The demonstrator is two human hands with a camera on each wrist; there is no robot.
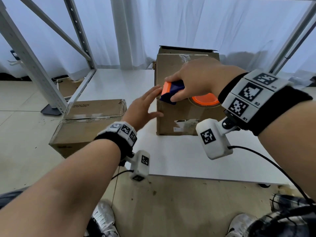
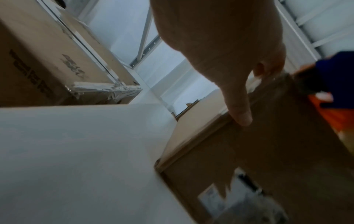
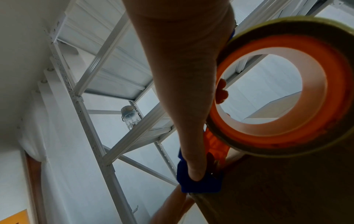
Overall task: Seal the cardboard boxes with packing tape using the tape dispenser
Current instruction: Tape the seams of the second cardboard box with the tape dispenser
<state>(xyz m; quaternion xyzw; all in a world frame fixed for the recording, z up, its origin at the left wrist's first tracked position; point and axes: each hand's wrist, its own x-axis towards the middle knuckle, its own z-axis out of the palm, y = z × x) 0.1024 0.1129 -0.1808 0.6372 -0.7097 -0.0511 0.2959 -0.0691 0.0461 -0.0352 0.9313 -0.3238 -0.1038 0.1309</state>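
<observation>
Your right hand [image 1: 201, 79] is gripping the dispenser [image 1: 172, 93], thumb curled along its blue body and fingers wrapped over the top. You are holding it at the upper left corner of the box [image 1: 181, 117], which is standing upright on the table [image 1: 179, 156]. The dispenser's orange front is pointing left, past the box's edge, and the tape roll [image 1: 205, 101] with its orange core is sitting behind your hand, against the box's near face. In the right wrist view the roll [image 3: 287, 84] is filling the frame beside your thumb [image 3: 193, 171].

Your left hand [image 1: 143, 108] is lying open, fingers straight and spread, against the box's left vertical edge just below the dispenser. In the left wrist view one fingertip [image 2: 241, 116] is touching that edge.

A second box [image 1: 89, 122], lower and already taped along its top seams, is sitting on the floor [image 1: 22, 151] to the left of the table, well apart from your hands. A metal rack [image 1: 34, 65] is standing behind it, with white curtains [image 1: 153, 23] hanging at the back.
</observation>
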